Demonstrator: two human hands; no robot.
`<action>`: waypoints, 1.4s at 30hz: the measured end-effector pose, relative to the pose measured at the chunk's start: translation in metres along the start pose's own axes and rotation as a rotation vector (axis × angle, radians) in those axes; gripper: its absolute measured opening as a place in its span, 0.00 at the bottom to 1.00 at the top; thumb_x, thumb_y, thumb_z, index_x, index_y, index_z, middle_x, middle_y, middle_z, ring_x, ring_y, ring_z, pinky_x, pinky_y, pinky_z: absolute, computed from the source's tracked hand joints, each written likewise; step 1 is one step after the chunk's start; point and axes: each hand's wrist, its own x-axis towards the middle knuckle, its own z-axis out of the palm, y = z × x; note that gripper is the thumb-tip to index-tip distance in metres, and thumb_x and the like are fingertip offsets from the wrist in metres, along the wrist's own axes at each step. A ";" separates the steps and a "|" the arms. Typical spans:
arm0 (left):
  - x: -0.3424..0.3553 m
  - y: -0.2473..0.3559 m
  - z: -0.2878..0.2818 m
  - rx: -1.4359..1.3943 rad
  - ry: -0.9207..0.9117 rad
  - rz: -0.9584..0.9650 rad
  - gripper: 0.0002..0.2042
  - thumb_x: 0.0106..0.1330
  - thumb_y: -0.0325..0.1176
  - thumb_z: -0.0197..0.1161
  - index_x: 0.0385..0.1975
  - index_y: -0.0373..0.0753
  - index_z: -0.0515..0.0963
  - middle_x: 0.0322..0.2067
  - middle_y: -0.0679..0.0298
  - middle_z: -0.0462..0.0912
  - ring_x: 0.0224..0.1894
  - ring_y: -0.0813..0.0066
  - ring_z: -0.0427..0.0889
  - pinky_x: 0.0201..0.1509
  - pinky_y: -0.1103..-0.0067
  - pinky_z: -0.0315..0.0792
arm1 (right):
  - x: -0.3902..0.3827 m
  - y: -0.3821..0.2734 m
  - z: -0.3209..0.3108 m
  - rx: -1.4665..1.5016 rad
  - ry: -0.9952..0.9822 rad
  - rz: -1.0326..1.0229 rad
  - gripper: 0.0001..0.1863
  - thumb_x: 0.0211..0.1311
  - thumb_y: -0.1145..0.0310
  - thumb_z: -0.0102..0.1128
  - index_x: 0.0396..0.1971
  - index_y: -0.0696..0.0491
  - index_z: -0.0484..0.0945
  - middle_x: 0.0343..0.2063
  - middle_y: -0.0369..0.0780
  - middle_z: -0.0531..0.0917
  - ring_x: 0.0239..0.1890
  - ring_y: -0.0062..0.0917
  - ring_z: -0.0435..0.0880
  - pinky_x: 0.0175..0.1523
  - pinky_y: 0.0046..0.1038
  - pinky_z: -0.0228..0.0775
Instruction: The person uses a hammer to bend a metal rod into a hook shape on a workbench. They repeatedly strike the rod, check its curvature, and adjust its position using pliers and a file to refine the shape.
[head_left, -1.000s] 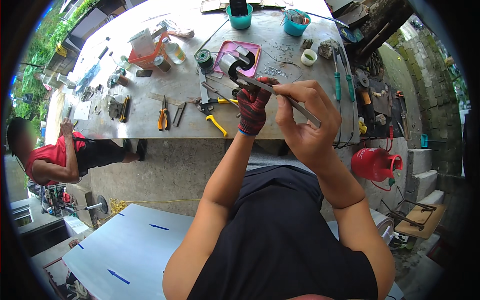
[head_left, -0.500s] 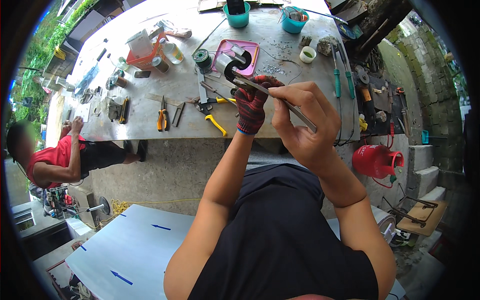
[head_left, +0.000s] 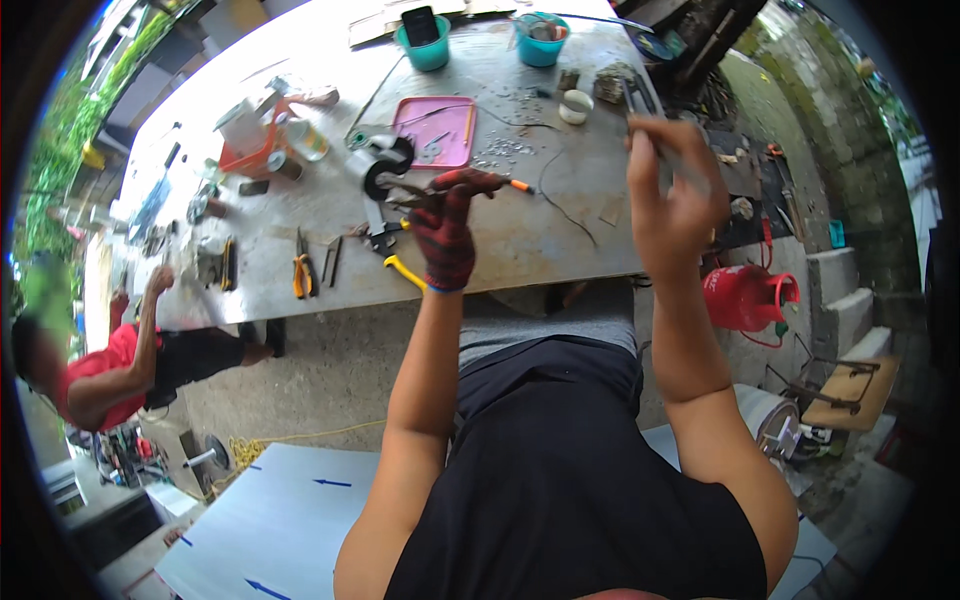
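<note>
My left hand (head_left: 447, 235), in a red and black work glove, is closed around a curved shiny metal piece (head_left: 378, 172) with dark inner faces. The piece juts from the far left side of my fist, above the metal table. Gripping detail inside the glove is hidden. Beside the glove's fingers shows an orange tip (head_left: 521, 187); whether it is held or lies on the table I cannot tell. My bare right hand (head_left: 677, 200) is raised to the right, blurred, its fingers curled around a narrow grey metal strip (head_left: 688, 172).
A pink tray (head_left: 437, 110), two teal pots (head_left: 427, 52) and an orange basket (head_left: 250, 160) stand on the table. Pliers (head_left: 304, 268) and a yellow-handled tool (head_left: 405, 272) lie near its front edge. A red gas cylinder (head_left: 738, 297) is at right; a person in red (head_left: 100, 370) works at left.
My right hand has moved away to the right, apart from the left hand, taking the metal strip from the curved piece. The left hand and curved piece appear farther left and slightly nearer.
</note>
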 end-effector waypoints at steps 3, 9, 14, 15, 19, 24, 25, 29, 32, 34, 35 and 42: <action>0.002 0.000 -0.007 0.036 0.067 -0.014 0.14 0.75 0.37 0.59 0.37 0.29 0.83 0.36 0.53 0.89 0.37 0.66 0.86 0.48 0.69 0.78 | 0.001 0.104 0.016 -0.172 0.010 0.278 0.05 0.65 0.75 0.62 0.37 0.58 0.85 0.33 0.44 0.87 0.32 0.28 0.87 0.40 0.29 0.78; 0.014 0.002 -0.016 -0.034 0.063 -0.023 0.12 0.75 0.34 0.57 0.42 0.29 0.80 0.37 0.47 0.89 0.39 0.61 0.88 0.49 0.68 0.80 | -0.033 0.268 0.073 -0.419 -0.033 0.347 0.06 0.60 0.70 0.65 0.36 0.55 0.85 0.34 0.48 0.87 0.39 0.43 0.87 0.47 0.42 0.78; 0.020 -0.002 -0.033 0.011 0.007 -0.006 0.13 0.75 0.38 0.55 0.43 0.32 0.78 0.40 0.45 0.86 0.44 0.50 0.86 0.51 0.60 0.78 | -0.040 0.305 0.100 -0.419 -0.151 0.544 0.09 0.62 0.67 0.65 0.38 0.55 0.85 0.36 0.47 0.87 0.43 0.44 0.86 0.49 0.43 0.78; 0.021 -0.003 -0.034 0.010 0.012 -0.013 0.14 0.75 0.38 0.55 0.43 0.32 0.78 0.40 0.46 0.86 0.44 0.50 0.86 0.51 0.60 0.78 | -0.040 0.310 0.099 -0.425 -0.193 0.565 0.10 0.62 0.66 0.66 0.40 0.55 0.85 0.37 0.47 0.87 0.43 0.43 0.86 0.49 0.43 0.78; 0.024 -0.007 -0.042 0.012 0.004 -0.019 0.13 0.75 0.39 0.54 0.46 0.35 0.77 0.41 0.50 0.85 0.46 0.50 0.85 0.53 0.58 0.77 | -0.036 0.300 0.068 -0.344 -0.361 0.517 0.19 0.60 0.57 0.72 0.46 0.54 0.84 0.36 0.44 0.87 0.43 0.43 0.85 0.49 0.42 0.77; 0.028 -0.015 -0.053 0.046 -0.053 0.000 0.14 0.75 0.39 0.53 0.50 0.38 0.75 0.44 0.52 0.85 0.49 0.50 0.84 0.56 0.57 0.75 | -0.035 0.339 -0.020 -0.648 -0.193 0.382 0.29 0.58 0.49 0.75 0.53 0.54 0.82 0.37 0.43 0.85 0.43 0.43 0.81 0.52 0.42 0.73; 0.031 -0.017 -0.052 0.055 -0.068 0.012 0.14 0.75 0.39 0.53 0.50 0.38 0.75 0.44 0.52 0.85 0.49 0.50 0.84 0.56 0.57 0.76 | -0.045 0.362 -0.037 -0.752 -0.176 0.395 0.28 0.59 0.51 0.75 0.53 0.54 0.82 0.39 0.44 0.85 0.45 0.44 0.81 0.54 0.43 0.74; 0.037 -0.015 -0.041 0.019 -0.026 -0.009 0.14 0.75 0.40 0.55 0.49 0.36 0.76 0.43 0.49 0.85 0.46 0.49 0.84 0.54 0.58 0.77 | -0.089 0.417 -0.061 -0.767 -0.411 0.639 0.25 0.59 0.59 0.73 0.52 0.57 0.82 0.47 0.49 0.85 0.52 0.47 0.83 0.59 0.43 0.73; 0.040 -0.003 -0.029 0.050 0.036 -0.005 0.14 0.75 0.39 0.58 0.45 0.31 0.77 0.39 0.45 0.87 0.43 0.50 0.86 0.54 0.59 0.77 | -0.098 0.427 -0.055 -0.651 -0.494 0.741 0.24 0.60 0.62 0.72 0.52 0.59 0.81 0.50 0.54 0.85 0.56 0.49 0.82 0.60 0.43 0.73; 0.039 -0.003 -0.029 0.056 0.068 0.005 0.12 0.75 0.35 0.58 0.43 0.30 0.79 0.38 0.48 0.87 0.42 0.55 0.87 0.53 0.62 0.78 | -0.104 0.433 -0.054 -0.656 -0.455 0.689 0.23 0.60 0.63 0.71 0.51 0.60 0.82 0.50 0.55 0.84 0.56 0.50 0.82 0.60 0.43 0.73; 0.039 -0.003 -0.029 0.073 0.088 0.004 0.11 0.75 0.34 0.58 0.43 0.30 0.80 0.37 0.50 0.88 0.41 0.58 0.87 0.52 0.64 0.79 | -0.108 0.437 -0.056 -0.679 -0.399 0.616 0.22 0.61 0.63 0.70 0.51 0.60 0.82 0.48 0.56 0.85 0.55 0.51 0.82 0.59 0.44 0.73; 0.024 0.001 -0.037 0.246 0.179 0.016 0.13 0.77 0.36 0.60 0.42 0.30 0.80 0.35 0.53 0.89 0.38 0.67 0.87 0.47 0.69 0.80 | -0.042 0.306 -0.093 -0.726 -0.371 0.322 0.20 0.73 0.63 0.59 0.57 0.61 0.78 0.50 0.51 0.82 0.54 0.50 0.81 0.57 0.44 0.73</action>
